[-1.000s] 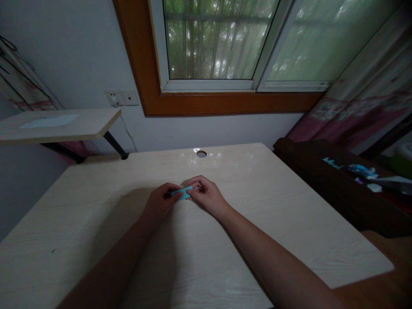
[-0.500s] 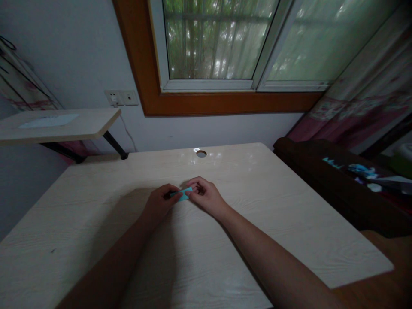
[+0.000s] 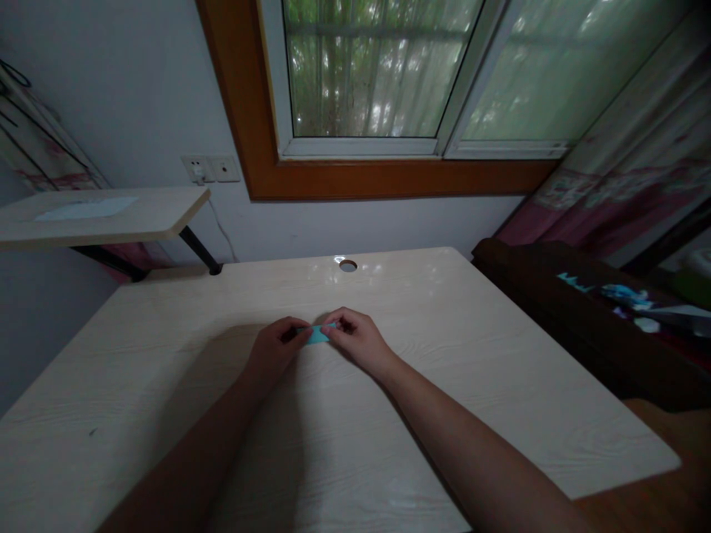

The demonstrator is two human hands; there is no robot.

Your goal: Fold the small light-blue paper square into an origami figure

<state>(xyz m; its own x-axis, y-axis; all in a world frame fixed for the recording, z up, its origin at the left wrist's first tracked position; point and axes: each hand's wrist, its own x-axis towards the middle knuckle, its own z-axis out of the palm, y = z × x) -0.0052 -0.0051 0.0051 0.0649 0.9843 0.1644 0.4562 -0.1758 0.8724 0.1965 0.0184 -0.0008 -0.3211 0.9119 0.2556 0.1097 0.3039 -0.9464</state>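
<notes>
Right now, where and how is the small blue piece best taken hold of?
Probably a pinch at each end of the blue piece, left hand from the left, right hand from the right: it looks thin and flat, longer across than deep, and its middle shows between the hands.

1. Strip (image 3: 318, 336): small, thin, plain turquoise, apparently paper; its ends are partly hidden by fingers.
2. State: pinched from both sides, its middle showing.
3. Pose: long side roughly parallel to the tabletop's (image 3: 472, 355) far edge.
4. Place: between the far corners, nearer the far edge than the near; contact with the surface unclear.
</notes>
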